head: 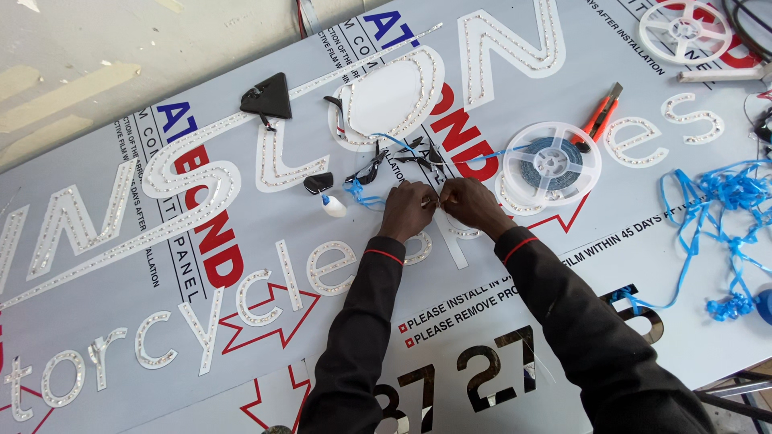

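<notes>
My left hand (406, 210) and my right hand (474, 205) meet fingertip to fingertip over the middle of a large white sign panel (498, 265). Both pinch a thin wire end (438, 200); it is too small to tell more. The panel carries cut-out letters lined with rows of small lights (193, 181). Just beyond my fingers lies a bunch of black wires (402, 155) crossed by a thin blue strip (474, 153). That strip leads to a clear reel of light strip (551, 163), right of my right hand.
An orange utility knife (601, 116) lies past the reel. A small white glue bottle (332, 206) and a black cap (318, 183) sit left of my hands, a black triangular piece (267, 96) farther back. Tangled blue tape (724, 201) and an empty white reel (685, 30) are at the right.
</notes>
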